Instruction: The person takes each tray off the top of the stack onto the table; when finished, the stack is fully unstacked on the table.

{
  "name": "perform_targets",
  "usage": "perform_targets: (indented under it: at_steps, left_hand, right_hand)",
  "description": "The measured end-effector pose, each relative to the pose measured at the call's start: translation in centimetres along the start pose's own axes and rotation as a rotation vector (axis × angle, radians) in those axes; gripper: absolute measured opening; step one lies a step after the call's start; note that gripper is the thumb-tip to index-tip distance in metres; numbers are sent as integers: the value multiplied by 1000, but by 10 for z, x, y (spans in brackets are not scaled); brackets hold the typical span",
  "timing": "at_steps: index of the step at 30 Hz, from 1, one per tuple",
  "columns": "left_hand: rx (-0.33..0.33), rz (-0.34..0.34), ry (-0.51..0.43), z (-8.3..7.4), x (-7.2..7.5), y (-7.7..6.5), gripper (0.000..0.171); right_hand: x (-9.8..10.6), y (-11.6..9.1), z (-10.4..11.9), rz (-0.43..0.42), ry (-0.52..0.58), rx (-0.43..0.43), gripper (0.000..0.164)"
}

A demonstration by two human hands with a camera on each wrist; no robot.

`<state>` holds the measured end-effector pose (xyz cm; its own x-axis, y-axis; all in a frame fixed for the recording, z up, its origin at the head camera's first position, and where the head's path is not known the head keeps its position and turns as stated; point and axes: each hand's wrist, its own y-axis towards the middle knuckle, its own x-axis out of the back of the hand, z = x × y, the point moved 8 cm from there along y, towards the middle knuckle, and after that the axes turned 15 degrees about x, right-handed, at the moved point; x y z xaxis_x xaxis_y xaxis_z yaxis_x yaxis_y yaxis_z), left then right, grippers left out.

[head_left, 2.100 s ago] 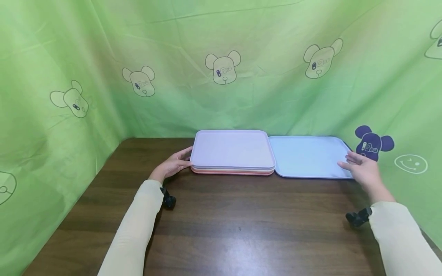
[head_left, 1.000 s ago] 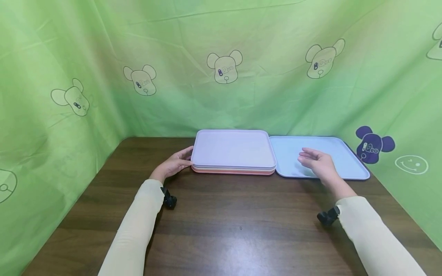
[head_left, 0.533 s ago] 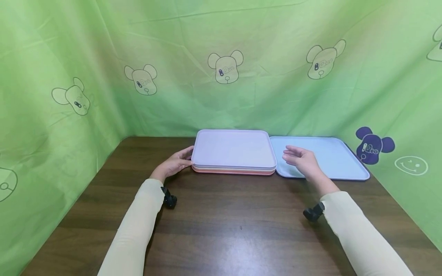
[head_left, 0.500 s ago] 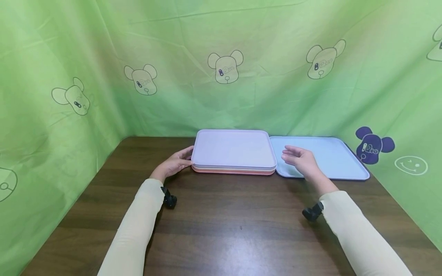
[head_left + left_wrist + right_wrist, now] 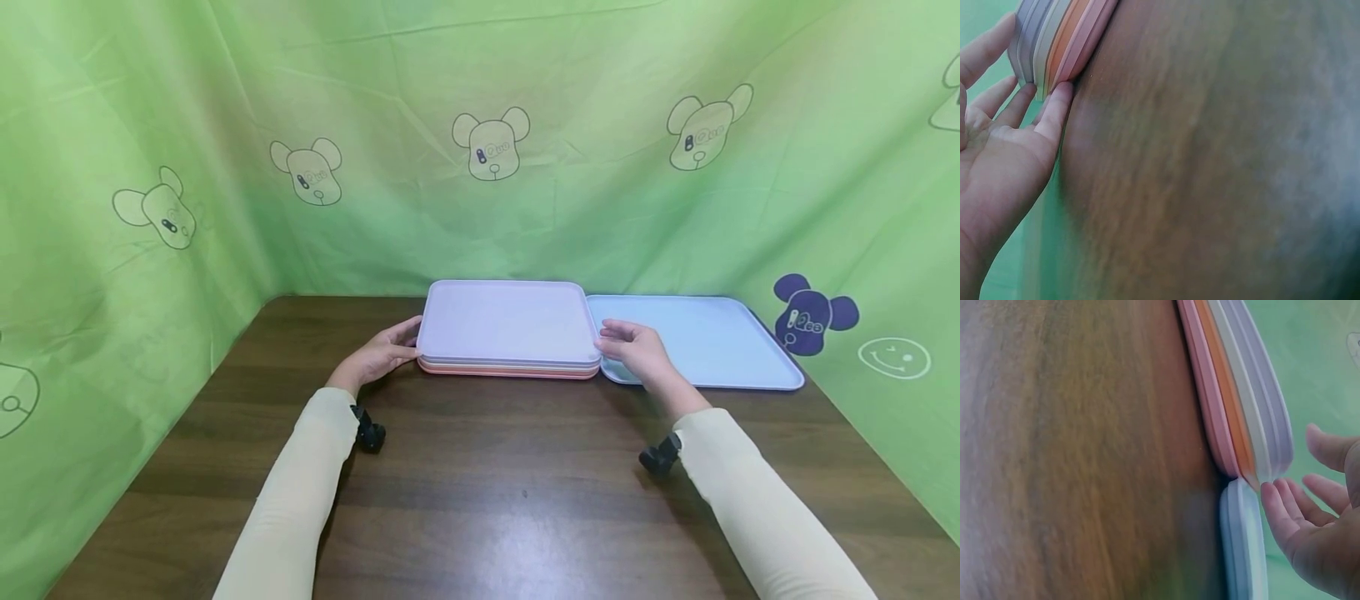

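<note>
A stack of rectangular trays (image 5: 508,323) lies flat at the back of the table, lavender on top. Cream, orange and pink rims show below in both wrist views. My left hand (image 5: 381,354) rests at the stack's left end, its fingertips against the tray edges (image 5: 1054,47) and its fingers fairly straight. Abutting the stack on the right is a light blue tray (image 5: 712,337), flat on the table. Over that tray's left part is my right hand (image 5: 637,350), fingers loosely bent and fingertips right at the stack's right edge (image 5: 1282,444). Nothing is held in it.
The brown wooden table (image 5: 480,483) stretches in front of the trays. A green cloth (image 5: 390,233) printed with bear heads hangs directly behind them and along both sides. Each wrist carries a small black camera, such as the right one (image 5: 660,456).
My right hand has moved left, from the blue tray's right end across it to the stack's right edge. The left hand and the trays stay in place.
</note>
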<state>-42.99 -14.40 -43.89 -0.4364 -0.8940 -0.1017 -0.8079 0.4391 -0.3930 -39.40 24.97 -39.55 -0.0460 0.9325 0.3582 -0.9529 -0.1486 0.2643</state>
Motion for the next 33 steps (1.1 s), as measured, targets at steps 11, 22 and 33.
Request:
perform_targets:
  at_steps: [11,22,33]
  left_hand:
    - [-1,-6,-7,1,0,1,77]
    - [-8,-4,-10,-1,-3,-1,76]
    - [-5,-8,-17,-1,-2,-2,76]
  right_hand:
    - [-5,4,-10,-24,-109,-39,57]
    - [-6,7,-15,-24,-145,-63,55]
    - [-8,9,-19,-44,-110,-82,54]
